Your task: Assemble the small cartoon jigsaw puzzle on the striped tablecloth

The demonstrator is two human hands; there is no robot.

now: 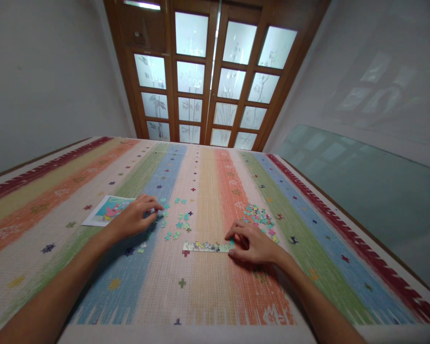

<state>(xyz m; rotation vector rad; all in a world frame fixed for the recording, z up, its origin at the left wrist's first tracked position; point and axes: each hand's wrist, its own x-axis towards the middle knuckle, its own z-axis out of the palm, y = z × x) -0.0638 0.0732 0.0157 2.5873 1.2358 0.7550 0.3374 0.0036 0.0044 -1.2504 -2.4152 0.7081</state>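
Note:
A strip of joined jigsaw pieces point(208, 247) lies on the striped cloth in front of me. At its right end my right hand point(252, 242) is curled, thumb and fingertips around a small teal puzzle piece point(231, 243). My left hand point(141, 213) hovers or rests, which I cannot tell, beside loose teal puzzle pieces point(166, 207); its fingers are loosely stretched and hold nothing visible. Partly behind that hand is a picture card point(107, 210) with a pink cartoon figure. More teal pieces point(180, 225) are scattered between the hands.
A heap of mixed puzzle pieces point(260, 215) sits just beyond my right hand. A few pieces point(142, 248) lie near my left forearm. The striped tablecloth point(215, 286) covers the surface. Beyond it stand wooden doors with glass panes point(189, 76); a pale green panel point(361, 167) is at right.

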